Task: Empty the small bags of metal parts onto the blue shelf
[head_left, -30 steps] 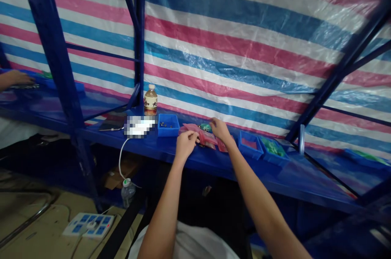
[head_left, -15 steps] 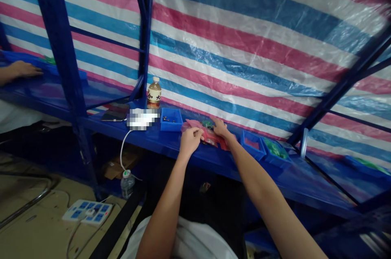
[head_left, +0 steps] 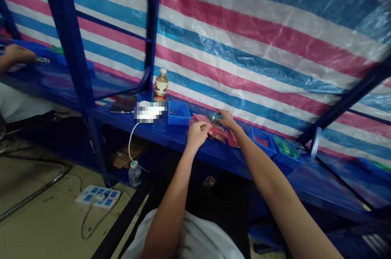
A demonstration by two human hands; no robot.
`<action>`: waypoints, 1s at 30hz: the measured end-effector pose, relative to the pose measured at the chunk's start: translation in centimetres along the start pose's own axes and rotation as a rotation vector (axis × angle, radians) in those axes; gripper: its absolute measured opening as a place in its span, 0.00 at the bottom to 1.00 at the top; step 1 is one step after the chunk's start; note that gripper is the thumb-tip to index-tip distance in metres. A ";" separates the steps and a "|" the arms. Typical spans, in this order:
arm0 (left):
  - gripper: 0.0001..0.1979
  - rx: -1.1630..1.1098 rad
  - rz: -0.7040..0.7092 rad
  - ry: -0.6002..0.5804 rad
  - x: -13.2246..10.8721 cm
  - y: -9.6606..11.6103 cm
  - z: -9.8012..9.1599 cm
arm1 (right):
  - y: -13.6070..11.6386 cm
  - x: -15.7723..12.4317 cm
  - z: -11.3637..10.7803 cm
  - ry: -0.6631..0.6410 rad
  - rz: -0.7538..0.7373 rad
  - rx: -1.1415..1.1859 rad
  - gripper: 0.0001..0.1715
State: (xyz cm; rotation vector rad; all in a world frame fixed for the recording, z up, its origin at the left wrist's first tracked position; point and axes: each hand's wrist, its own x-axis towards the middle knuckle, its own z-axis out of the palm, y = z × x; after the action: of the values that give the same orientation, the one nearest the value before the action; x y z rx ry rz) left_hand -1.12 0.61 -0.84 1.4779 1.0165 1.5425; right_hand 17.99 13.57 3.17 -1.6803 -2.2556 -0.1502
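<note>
My left hand is closed in a pinch at the front of a pile of thin red plastic bags on the blue shelf. Whatever its fingertips hold is too small to make out. Over the back of the pile, my right hand has its fingers apart, beside a small green packet. To the left of the bags stands a blue bin with a few small dark metal parts. Right of my right hand are a blue bin with pink-red material and another with green bags.
A drink bottle, a phone and a blurred-out white item with a cable occupy the shelf's left part. Blue uprights divide the shelf. At far left is another person's hand. A power strip lies on the floor.
The view has shifted, so the shelf appears slightly farther right. My right hand's fingers have lifted and spread beside the green packet. My left hand keeps its pinch. The other person's hand has moved left.
</note>
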 end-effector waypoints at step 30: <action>0.19 -0.221 -0.029 -0.371 -2.1 3.7 0.1 | -8.5 -16.3 -2.4 0.714 -0.066 0.974 0.13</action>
State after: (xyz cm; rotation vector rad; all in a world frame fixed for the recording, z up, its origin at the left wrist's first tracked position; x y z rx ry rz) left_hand -0.87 -2.81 1.68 1.5105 0.6270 1.2526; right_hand 14.51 -4.52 1.23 -0.8307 -1.4402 0.2614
